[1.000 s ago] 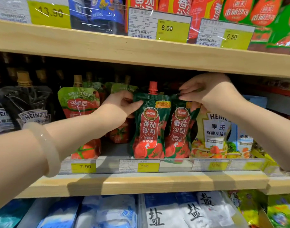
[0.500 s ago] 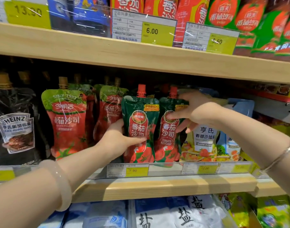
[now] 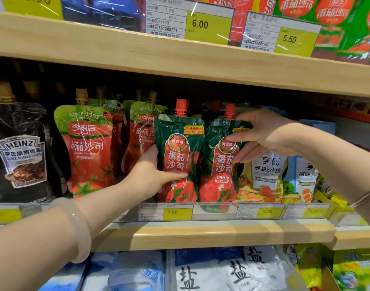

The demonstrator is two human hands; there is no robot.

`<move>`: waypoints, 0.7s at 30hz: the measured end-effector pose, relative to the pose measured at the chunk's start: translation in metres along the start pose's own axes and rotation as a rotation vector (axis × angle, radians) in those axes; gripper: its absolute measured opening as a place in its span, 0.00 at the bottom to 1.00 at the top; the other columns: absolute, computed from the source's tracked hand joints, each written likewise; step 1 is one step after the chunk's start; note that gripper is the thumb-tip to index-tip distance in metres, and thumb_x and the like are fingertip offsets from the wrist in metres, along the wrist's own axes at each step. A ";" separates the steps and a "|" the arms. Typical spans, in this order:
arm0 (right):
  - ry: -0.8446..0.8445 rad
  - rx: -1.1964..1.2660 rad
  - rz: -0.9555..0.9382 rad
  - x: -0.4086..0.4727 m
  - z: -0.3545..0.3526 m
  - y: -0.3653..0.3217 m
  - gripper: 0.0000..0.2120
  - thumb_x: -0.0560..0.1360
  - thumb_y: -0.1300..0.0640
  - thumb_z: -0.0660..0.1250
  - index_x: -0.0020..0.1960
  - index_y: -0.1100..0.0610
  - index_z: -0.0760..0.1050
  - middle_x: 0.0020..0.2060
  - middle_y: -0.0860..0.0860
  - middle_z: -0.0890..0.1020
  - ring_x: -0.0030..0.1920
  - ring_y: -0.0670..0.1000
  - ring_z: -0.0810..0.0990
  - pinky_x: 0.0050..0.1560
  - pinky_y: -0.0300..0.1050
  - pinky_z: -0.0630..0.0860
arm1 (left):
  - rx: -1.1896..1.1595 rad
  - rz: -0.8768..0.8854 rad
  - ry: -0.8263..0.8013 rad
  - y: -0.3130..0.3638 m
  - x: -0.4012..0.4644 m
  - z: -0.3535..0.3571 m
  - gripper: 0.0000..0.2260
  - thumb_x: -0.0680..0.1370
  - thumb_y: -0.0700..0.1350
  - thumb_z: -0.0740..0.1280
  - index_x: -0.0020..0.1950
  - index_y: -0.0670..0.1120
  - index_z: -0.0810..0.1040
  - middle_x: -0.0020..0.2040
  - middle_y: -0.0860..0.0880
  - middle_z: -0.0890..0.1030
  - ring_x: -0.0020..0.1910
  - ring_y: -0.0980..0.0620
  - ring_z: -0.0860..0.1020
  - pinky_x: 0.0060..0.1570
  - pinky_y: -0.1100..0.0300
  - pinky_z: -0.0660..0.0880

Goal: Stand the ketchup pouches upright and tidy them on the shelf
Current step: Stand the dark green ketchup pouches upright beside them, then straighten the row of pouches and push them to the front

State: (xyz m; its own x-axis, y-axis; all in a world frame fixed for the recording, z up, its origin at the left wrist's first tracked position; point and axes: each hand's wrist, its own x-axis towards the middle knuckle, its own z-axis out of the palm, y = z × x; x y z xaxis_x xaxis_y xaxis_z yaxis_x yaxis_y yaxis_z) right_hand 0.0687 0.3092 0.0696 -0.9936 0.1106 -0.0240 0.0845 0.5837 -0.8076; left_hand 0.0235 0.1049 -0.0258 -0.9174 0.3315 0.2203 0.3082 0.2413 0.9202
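On the wooden shelf (image 3: pixel 200 235), a person's left hand (image 3: pixel 150 175) is gripping the lower side of one upright dark-green ketchup pouch (image 3: pixel 179 148) w/ thumb across its front, while the right hand (image 3: pixel 264 133) is pinching the top of its neighbour pouch (image 3: pixel 219 164), btwn red-green pouches (image 3: pixel 89 148) & salad dressing packs (image 3: pixel 266 175).

glossy plastic ketchup pouches (image 3: pixel 179 152); pale matt wood shelf (image 3: pixel 211 236)
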 end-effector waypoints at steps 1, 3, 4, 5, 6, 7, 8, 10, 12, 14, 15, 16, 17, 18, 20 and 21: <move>0.002 0.003 -0.001 -0.001 0.000 0.001 0.31 0.73 0.60 0.67 0.73 0.54 0.58 0.31 0.51 0.85 0.27 0.49 0.85 0.30 0.39 0.83 | -0.005 -0.002 -0.002 -0.001 0.000 0.000 0.30 0.69 0.37 0.73 0.67 0.45 0.64 0.48 0.55 0.74 0.43 0.61 0.73 0.25 0.82 0.70; 0.015 0.007 0.008 -0.003 0.002 0.001 0.32 0.74 0.60 0.67 0.74 0.54 0.57 0.40 0.57 0.83 0.26 0.49 0.85 0.30 0.40 0.83 | -0.011 -0.003 0.001 0.000 -0.001 0.001 0.30 0.68 0.37 0.73 0.67 0.45 0.64 0.48 0.55 0.74 0.43 0.61 0.73 0.25 0.81 0.70; 0.026 0.009 0.008 -0.004 0.003 0.001 0.32 0.74 0.60 0.67 0.73 0.55 0.58 0.42 0.58 0.82 0.26 0.49 0.85 0.29 0.40 0.83 | -0.010 -0.002 0.001 0.000 -0.002 0.001 0.30 0.68 0.38 0.73 0.67 0.45 0.65 0.49 0.54 0.75 0.43 0.60 0.74 0.26 0.81 0.71; 0.047 0.012 0.000 -0.005 0.004 0.001 0.30 0.73 0.60 0.67 0.72 0.55 0.60 0.44 0.59 0.83 0.25 0.49 0.84 0.28 0.40 0.83 | -0.006 -0.001 0.000 -0.001 -0.001 0.001 0.30 0.68 0.39 0.73 0.67 0.46 0.65 0.50 0.53 0.75 0.43 0.60 0.74 0.26 0.80 0.72; 0.081 0.015 -0.014 -0.006 0.005 0.001 0.28 0.73 0.60 0.68 0.70 0.55 0.63 0.49 0.61 0.83 0.25 0.49 0.84 0.28 0.41 0.83 | 0.001 -0.005 0.003 -0.001 0.000 0.001 0.30 0.68 0.40 0.74 0.67 0.46 0.65 0.51 0.53 0.75 0.44 0.59 0.75 0.28 0.79 0.73; 0.132 0.018 -0.038 -0.007 0.006 0.002 0.24 0.72 0.61 0.68 0.67 0.55 0.66 0.56 0.62 0.80 0.25 0.48 0.84 0.27 0.41 0.82 | 0.012 -0.012 0.002 -0.001 -0.001 0.001 0.30 0.68 0.41 0.74 0.66 0.46 0.64 0.51 0.53 0.75 0.46 0.57 0.75 0.31 0.77 0.74; 0.192 0.029 -0.070 -0.010 0.007 0.002 0.21 0.72 0.62 0.69 0.63 0.56 0.68 0.63 0.62 0.76 0.25 0.47 0.84 0.26 0.41 0.82 | 0.023 -0.017 0.008 0.000 -0.003 -0.001 0.31 0.68 0.42 0.74 0.66 0.46 0.64 0.52 0.53 0.75 0.49 0.56 0.75 0.37 0.73 0.75; 0.308 0.106 -0.129 -0.020 0.007 0.003 0.15 0.71 0.65 0.70 0.56 0.58 0.71 0.64 0.61 0.75 0.28 0.48 0.85 0.26 0.41 0.82 | 0.055 -0.025 0.016 -0.001 -0.005 -0.004 0.31 0.67 0.44 0.75 0.66 0.46 0.64 0.55 0.51 0.76 0.52 0.53 0.74 0.46 0.61 0.75; 0.400 0.221 -0.174 -0.035 0.006 0.005 0.11 0.70 0.68 0.69 0.51 0.60 0.74 0.54 0.60 0.81 0.28 0.48 0.85 0.24 0.40 0.81 | 0.090 -0.017 0.036 0.001 -0.009 -0.014 0.27 0.66 0.45 0.75 0.61 0.46 0.67 0.53 0.50 0.77 0.51 0.53 0.75 0.46 0.63 0.73; 0.513 0.236 -0.217 -0.052 0.010 0.006 0.07 0.70 0.69 0.69 0.44 0.59 0.76 0.44 0.58 0.84 0.25 0.46 0.84 0.22 0.37 0.79 | 0.114 -0.011 0.073 0.002 -0.014 -0.030 0.22 0.65 0.48 0.76 0.53 0.48 0.70 0.45 0.52 0.78 0.46 0.53 0.76 0.43 0.63 0.76; 0.570 0.205 -0.250 -0.059 0.015 0.005 0.07 0.70 0.69 0.70 0.41 0.58 0.76 0.39 0.57 0.84 0.24 0.45 0.84 0.21 0.36 0.79 | 0.131 -0.007 0.086 0.003 -0.017 -0.037 0.21 0.63 0.52 0.76 0.48 0.48 0.71 0.42 0.51 0.79 0.43 0.51 0.77 0.45 0.55 0.79; 0.606 0.175 -0.281 -0.064 0.022 0.003 0.07 0.68 0.67 0.72 0.39 0.58 0.76 0.36 0.58 0.84 0.23 0.44 0.83 0.21 0.36 0.78 | 0.146 0.003 0.115 0.003 -0.020 -0.046 0.20 0.62 0.54 0.76 0.45 0.48 0.72 0.41 0.48 0.81 0.41 0.47 0.79 0.47 0.47 0.80; 0.613 0.148 -0.306 -0.069 0.030 -0.001 0.07 0.67 0.66 0.73 0.38 0.59 0.75 0.33 0.58 0.83 0.22 0.44 0.82 0.21 0.37 0.78 | 0.134 0.030 0.142 0.004 -0.024 -0.052 0.17 0.63 0.53 0.76 0.43 0.48 0.74 0.41 0.45 0.83 0.41 0.45 0.81 0.49 0.45 0.80; 0.586 0.137 -0.317 -0.073 0.041 -0.008 0.08 0.66 0.65 0.74 0.37 0.60 0.75 0.31 0.57 0.82 0.22 0.44 0.82 0.21 0.38 0.79 | 0.111 0.057 0.166 0.006 -0.029 -0.060 0.12 0.66 0.49 0.75 0.42 0.49 0.75 0.41 0.45 0.84 0.44 0.45 0.82 0.50 0.48 0.80; 0.459 0.122 -0.311 -0.074 0.065 -0.024 0.07 0.65 0.65 0.75 0.36 0.62 0.76 0.29 0.56 0.81 0.22 0.44 0.82 0.24 0.42 0.81 | 0.082 0.077 0.224 0.007 -0.037 -0.073 0.07 0.69 0.45 0.73 0.41 0.50 0.76 0.42 0.46 0.83 0.46 0.49 0.82 0.52 0.51 0.79; 0.392 0.096 -0.316 -0.072 0.078 -0.032 0.07 0.66 0.64 0.75 0.35 0.60 0.76 0.29 0.55 0.81 0.25 0.46 0.83 0.28 0.44 0.82 | 0.080 0.078 0.252 0.008 -0.041 -0.079 0.06 0.70 0.45 0.72 0.41 0.50 0.76 0.42 0.46 0.82 0.46 0.49 0.81 0.52 0.49 0.79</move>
State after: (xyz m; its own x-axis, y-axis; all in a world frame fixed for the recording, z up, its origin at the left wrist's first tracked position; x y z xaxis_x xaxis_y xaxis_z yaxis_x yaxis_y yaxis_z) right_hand 0.1317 0.2192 0.0513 -0.8651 0.2443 0.4381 -0.2415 0.5626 -0.7906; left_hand 0.0431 0.0214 -0.0023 -0.9206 0.1173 0.3725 0.3904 0.2988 0.8708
